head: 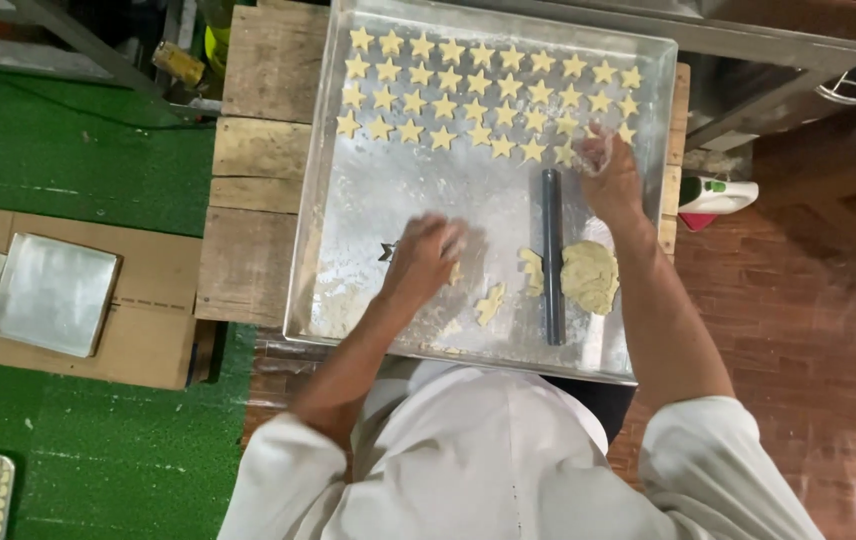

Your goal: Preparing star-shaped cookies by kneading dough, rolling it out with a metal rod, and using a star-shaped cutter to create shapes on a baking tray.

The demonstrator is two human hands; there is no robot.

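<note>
the left hand (pixel 426 257) presses, fingers curled, on dough scraps on the floured tray (pixel 348 230); the right hand (pixel 608 175) pinches a star cookie (pixel 565 153) at the rows' near edge, beside the rolling pin (pixel 551 255).

**Single head view, straight down over the tray**

Taken from above the person's head, facing almost vertically down. Close enough for white-clad shoulders to fill the bottom edge and for the metal tray (pixel 348 200) to span the middle of the frame. Far side of the tray toward the top edge, near side toward the body. Green matting (pixel 78 150) at the left margin, reddish floor (pixel 808 300) at the right. No second view for overlap.
</note>
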